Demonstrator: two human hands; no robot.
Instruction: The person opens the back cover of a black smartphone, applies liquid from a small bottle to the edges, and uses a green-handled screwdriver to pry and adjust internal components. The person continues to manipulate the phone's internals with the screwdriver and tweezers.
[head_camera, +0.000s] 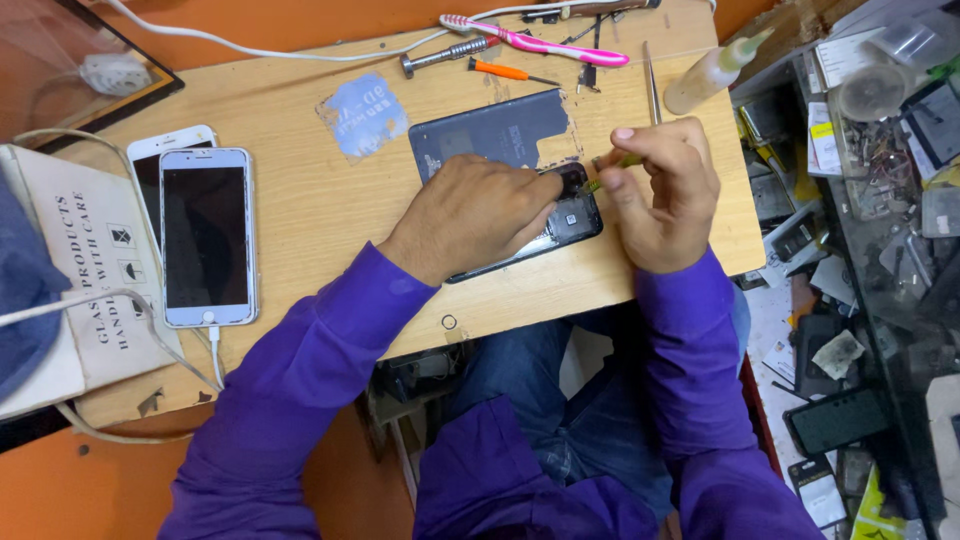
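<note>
- Head view, centre of the frame: the left hand (470, 215) lies flat, pressing down on a black opened phone (560, 215) on the wooden counter (320, 200).
- The right hand (665, 195) pinches a small yellow-green tool (608, 168) at the phone's upper edge.
- Its dark back cover (495, 130) lies just above.
- Left: two white phones (207, 235).
- Top: pink toothbrush (535, 40), orange screwdriver (505, 71), glue bottle (712, 70).
</note>
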